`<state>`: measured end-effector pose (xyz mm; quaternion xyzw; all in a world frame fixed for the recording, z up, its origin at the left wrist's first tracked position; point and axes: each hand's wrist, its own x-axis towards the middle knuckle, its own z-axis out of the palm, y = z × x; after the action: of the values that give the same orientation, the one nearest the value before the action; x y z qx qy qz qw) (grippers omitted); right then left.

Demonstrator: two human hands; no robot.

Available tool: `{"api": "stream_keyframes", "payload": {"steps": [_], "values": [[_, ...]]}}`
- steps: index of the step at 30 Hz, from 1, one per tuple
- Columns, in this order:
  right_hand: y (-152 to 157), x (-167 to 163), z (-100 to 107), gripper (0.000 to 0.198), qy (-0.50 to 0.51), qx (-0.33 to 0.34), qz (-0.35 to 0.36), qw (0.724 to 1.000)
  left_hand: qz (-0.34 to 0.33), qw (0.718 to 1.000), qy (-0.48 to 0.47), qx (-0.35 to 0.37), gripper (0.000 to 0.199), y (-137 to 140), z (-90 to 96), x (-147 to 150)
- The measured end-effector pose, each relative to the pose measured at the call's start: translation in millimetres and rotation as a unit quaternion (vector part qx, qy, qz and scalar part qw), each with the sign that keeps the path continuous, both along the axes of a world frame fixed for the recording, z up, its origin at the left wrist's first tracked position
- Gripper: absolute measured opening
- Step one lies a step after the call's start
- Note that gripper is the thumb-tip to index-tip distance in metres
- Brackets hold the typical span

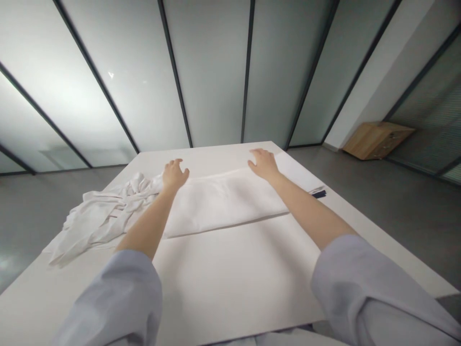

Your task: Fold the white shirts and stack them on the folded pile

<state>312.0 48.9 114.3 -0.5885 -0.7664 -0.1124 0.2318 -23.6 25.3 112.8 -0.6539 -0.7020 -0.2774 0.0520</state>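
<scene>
No legible txt, labels, brands, nos. or signs we can make out in this view.
</scene>
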Motion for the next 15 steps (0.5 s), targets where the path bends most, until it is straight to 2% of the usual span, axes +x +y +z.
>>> {"api": "stream_keyframes", "payload": {"steps": [3, 5, 7, 11, 15], "values": [[-21.4, -15.8, -44.3, 0.048, -0.049, -0.082, 0.028, 0.995, -0.074, 0.982, 0.094, -0.147, 0.054, -18.5, -40.9, 31.6], [-34.3, -17.5, -71.7, 0.05, -0.067, -0.147, 0.017, 0.987, -0.082, 0.964, 0.12, -0.223, 0.065, -28.5, -65.4, 47.8], [-42.6, -14.2, -95.0, 0.054, -0.069, -0.199, -0.007, 0.978, -0.067, 0.954, 0.123, -0.264, 0.071, -34.2, -84.9, 57.7], [-48.2, -4.9, -124.1, 0.057, -0.049, -0.211, -0.027, 0.976, -0.063, 0.959, 0.122, -0.247, 0.071, -37.5, -108.4, 60.2], [-50.8, -3.4, -131.1, 0.058, -0.041, -0.211, -0.046, 0.976, -0.078, 0.966, 0.121, -0.213, 0.071, -39.8, -115.5, 55.5]]}}
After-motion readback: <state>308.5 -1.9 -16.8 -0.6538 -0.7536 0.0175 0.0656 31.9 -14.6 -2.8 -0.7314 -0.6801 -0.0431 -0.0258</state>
